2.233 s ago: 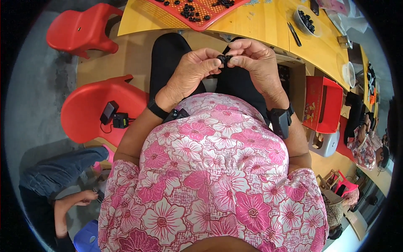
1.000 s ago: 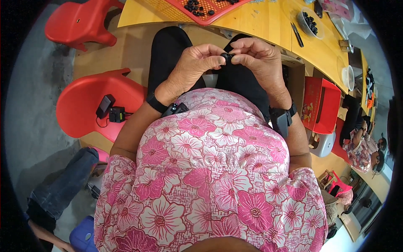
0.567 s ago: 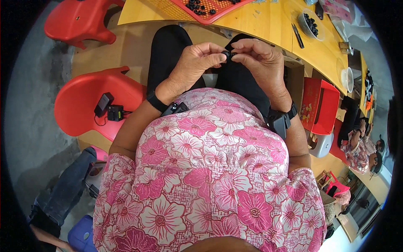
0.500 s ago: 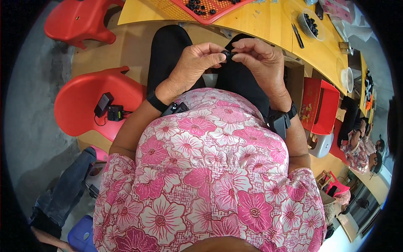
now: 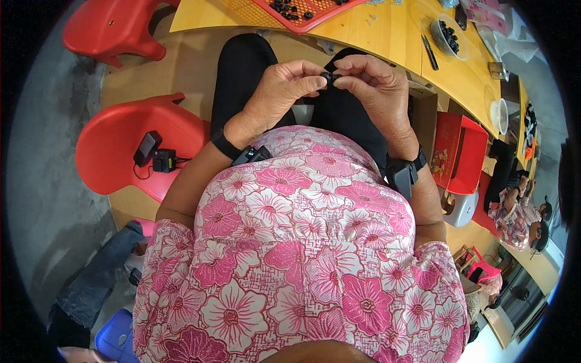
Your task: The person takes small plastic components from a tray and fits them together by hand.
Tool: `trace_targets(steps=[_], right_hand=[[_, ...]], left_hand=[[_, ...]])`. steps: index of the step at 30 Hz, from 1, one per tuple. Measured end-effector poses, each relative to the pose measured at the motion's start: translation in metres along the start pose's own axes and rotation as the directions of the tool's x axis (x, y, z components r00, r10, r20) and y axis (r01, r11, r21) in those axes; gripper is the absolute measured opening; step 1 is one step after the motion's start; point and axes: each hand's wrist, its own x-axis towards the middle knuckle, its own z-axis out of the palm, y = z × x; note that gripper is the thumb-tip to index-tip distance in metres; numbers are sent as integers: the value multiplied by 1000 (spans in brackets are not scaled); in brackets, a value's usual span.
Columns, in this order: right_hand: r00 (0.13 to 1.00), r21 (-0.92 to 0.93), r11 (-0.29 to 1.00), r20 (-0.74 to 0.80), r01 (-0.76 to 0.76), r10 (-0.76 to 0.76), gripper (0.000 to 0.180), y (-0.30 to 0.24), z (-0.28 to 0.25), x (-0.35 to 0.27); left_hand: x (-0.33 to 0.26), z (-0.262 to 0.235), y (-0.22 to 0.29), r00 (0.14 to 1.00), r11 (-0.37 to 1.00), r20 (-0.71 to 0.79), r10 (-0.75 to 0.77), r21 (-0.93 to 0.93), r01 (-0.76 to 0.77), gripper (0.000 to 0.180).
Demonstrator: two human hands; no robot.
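Observation:
Above my lap, my left hand (image 5: pixel 279 91) pinches a small round black part (image 5: pixel 328 78) between thumb and forefinger. Close against it on the other side, my right hand (image 5: pixel 374 85) is closed in a pinch at the part's right end. Whether the right fingers grip a second small piece or the same one is too small to tell. Both wrists wear black straps with dark box-shaped devices. Beyond my hands, a red tray (image 5: pixel 301 26) with several similar black parts lies on the yellow table (image 5: pixel 387 39).
A clear bowl (image 5: pixel 443 43) of black parts and a dark pen-like tool (image 5: pixel 430 52) lie on the table at right. A red box (image 5: pixel 461 154) stands beside my right arm. Black adapters (image 5: pixel 158 156) rest on a red chair (image 5: pixel 106 145) at left. Other people sit far right.
My hands keep almost the same pinch on the small black part. The surroundings have shifted slightly in the picture, and the person's leg at lower left has moved a little.

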Motion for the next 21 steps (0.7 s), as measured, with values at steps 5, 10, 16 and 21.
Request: trace_targets(steps=[5,10,16,21], right_hand=[[999,-267,963,4,38,-38,24,-6,1,-1],[989,-377,915,33,145,-143,23,-2,3,-1],[993,115,990,-86,-76,86,14,3,10,-4],[991,157,981,-42,-118,126,13,14,3,-3]], left_hand=[[0,1,-1,998,993,-22,62,99,-60,24],[1,1,-3,999,994,-24,44,97,-41,24],[0,1,-7,1000,1000,-3,23,-15,-23,23],[0,1,-8,1000,999,16,26,-27,-26,23]])
